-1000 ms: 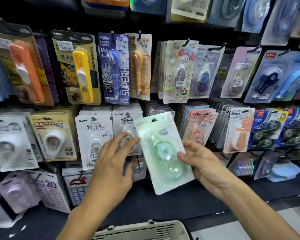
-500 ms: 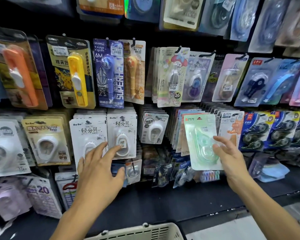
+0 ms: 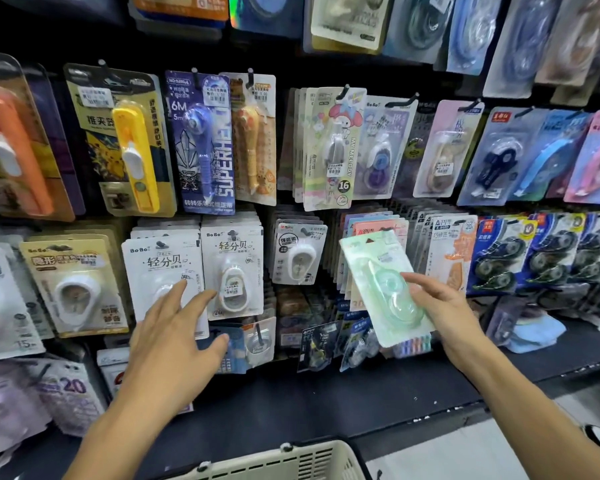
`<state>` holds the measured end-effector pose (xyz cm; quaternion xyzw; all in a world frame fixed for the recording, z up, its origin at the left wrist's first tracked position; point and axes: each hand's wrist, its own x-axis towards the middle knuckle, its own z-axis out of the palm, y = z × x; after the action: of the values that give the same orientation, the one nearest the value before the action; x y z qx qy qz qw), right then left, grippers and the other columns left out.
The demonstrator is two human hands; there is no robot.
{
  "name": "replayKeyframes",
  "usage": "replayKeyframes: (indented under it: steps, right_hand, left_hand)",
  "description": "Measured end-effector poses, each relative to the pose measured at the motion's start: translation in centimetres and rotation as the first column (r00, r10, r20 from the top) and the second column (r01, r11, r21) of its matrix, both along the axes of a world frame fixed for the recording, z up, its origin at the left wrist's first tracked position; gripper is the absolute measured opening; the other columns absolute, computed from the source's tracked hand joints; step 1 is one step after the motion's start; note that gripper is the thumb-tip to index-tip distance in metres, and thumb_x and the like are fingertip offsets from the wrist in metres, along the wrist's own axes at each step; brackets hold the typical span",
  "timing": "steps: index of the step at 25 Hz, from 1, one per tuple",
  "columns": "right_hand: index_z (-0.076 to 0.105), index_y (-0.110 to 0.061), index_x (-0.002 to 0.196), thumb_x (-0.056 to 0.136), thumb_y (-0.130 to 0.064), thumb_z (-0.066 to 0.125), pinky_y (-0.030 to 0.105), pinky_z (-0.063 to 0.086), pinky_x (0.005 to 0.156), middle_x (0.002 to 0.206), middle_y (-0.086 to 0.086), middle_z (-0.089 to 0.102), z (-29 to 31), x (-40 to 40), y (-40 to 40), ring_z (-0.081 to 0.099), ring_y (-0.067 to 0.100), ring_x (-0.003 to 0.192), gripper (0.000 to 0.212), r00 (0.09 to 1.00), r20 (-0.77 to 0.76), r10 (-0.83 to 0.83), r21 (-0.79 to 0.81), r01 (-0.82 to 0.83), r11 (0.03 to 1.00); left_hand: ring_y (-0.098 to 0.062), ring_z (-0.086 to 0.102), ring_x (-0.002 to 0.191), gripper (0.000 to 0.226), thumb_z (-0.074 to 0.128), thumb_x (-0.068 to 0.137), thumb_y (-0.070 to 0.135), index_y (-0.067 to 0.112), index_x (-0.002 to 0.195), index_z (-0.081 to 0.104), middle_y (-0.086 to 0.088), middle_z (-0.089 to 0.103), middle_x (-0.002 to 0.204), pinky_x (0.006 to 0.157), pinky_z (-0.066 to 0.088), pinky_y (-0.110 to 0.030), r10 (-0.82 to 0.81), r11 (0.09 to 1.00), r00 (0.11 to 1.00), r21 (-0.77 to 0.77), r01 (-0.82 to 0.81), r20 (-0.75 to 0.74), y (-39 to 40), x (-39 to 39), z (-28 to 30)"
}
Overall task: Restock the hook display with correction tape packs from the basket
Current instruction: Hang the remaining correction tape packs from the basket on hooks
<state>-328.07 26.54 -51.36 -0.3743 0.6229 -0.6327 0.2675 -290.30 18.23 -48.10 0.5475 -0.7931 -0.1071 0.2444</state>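
A pale green correction tape pack [image 3: 378, 282] is pressed against a hanging stack of similar packs [image 3: 374, 226] in the middle row of the hook display. My right hand [image 3: 437, 306] holds it by its right edge, fingers over the clear blister. My left hand [image 3: 174, 334] hovers with fingers spread in front of the white packs [image 3: 163, 271] to the left, holding nothing. The beige basket [image 3: 291, 462] shows only its rim at the bottom edge; its contents are hidden.
Hooks crowded with carded correction tapes fill the wall: orange [image 3: 14, 143], yellow [image 3: 132, 147] and purple packs [image 3: 201, 143] above, dark blue ones [image 3: 499, 258] to the right. A black shelf ledge [image 3: 326, 403] runs below, with loose packs [image 3: 534, 330] lying on it.
My right hand carried the green pack right and up, from the middle of the view to the hanging stack. My left hand let go of it and drifted left and open.
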Motion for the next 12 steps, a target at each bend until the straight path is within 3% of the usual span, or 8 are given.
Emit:
replayKeyframes:
  steps: [3,5,6,9,12]
  right_hand:
    - [0.082,-0.027,0.096,0.081,-0.019,0.069,0.025,0.059,0.068,0.110,0.002,0.078,0.6,-0.2,0.5,0.072,0.016,0.093,0.021,0.987,0.142,0.080,-0.083,-0.069,0.994]
    - [0.082,-0.027,0.094,0.086,-0.018,0.068,0.025,0.060,0.066,0.108,0.001,0.078,1.2,-0.6,0.6,0.073,0.016,0.092,0.019,0.977,0.212,-0.014,-0.154,0.048,0.987]
    - [0.082,-0.028,0.093,0.091,-0.015,0.067,0.025,0.060,0.066,0.108,0.001,0.078,1.4,-0.7,0.5,0.072,0.017,0.092,0.020,0.980,0.174,-0.094,-0.133,0.118,0.984]
    - [0.079,-0.029,0.096,0.098,-0.012,0.063,0.028,0.054,0.077,0.115,0.005,0.074,0.9,-0.3,0.1,0.068,0.020,0.098,0.023,0.974,-0.021,-0.223,-0.048,0.222,0.974]
    - [0.079,-0.027,0.100,0.097,-0.012,0.063,0.041,0.053,0.094,0.117,0.002,0.074,0.8,-0.1,-0.1,0.066,0.025,0.110,0.022,0.979,-0.019,-0.201,-0.043,0.200,0.979]
  left_hand:
    - [-0.021,0.007,0.156,0.074,0.063,0.091,0.047,0.040,0.155,0.028,0.002,0.006,0.170,0.125,0.016,-0.047,-0.001,1.000,0.998,-0.005,0.001,0.057,-0.4,0.3,-0.5]
    - [-0.021,0.001,0.157,0.077,0.060,0.092,0.049,0.039,0.158,0.021,0.002,-0.002,0.170,0.125,0.014,-0.050,0.008,1.000,0.995,0.002,-0.008,0.104,-0.6,0.5,-0.9]
    - [-0.021,-0.003,0.157,0.079,0.059,0.093,0.049,0.039,0.159,0.017,0.002,-0.006,0.170,0.125,0.014,-0.051,0.012,1.000,0.992,0.009,-0.013,0.129,-0.7,0.4,-1.0]
    - [-0.019,-0.013,0.156,0.083,0.056,0.094,0.052,0.039,0.160,0.009,0.003,-0.015,0.169,0.125,0.011,-0.054,0.010,0.999,0.982,0.044,-0.019,0.191,-1.0,0.3,-1.4]
    - [-0.016,-0.015,0.155,0.083,0.056,0.093,0.053,0.039,0.160,0.009,0.006,-0.018,0.168,0.125,0.008,-0.053,0.017,0.998,0.983,0.057,-0.028,0.184,-1.3,0.5,-1.6]
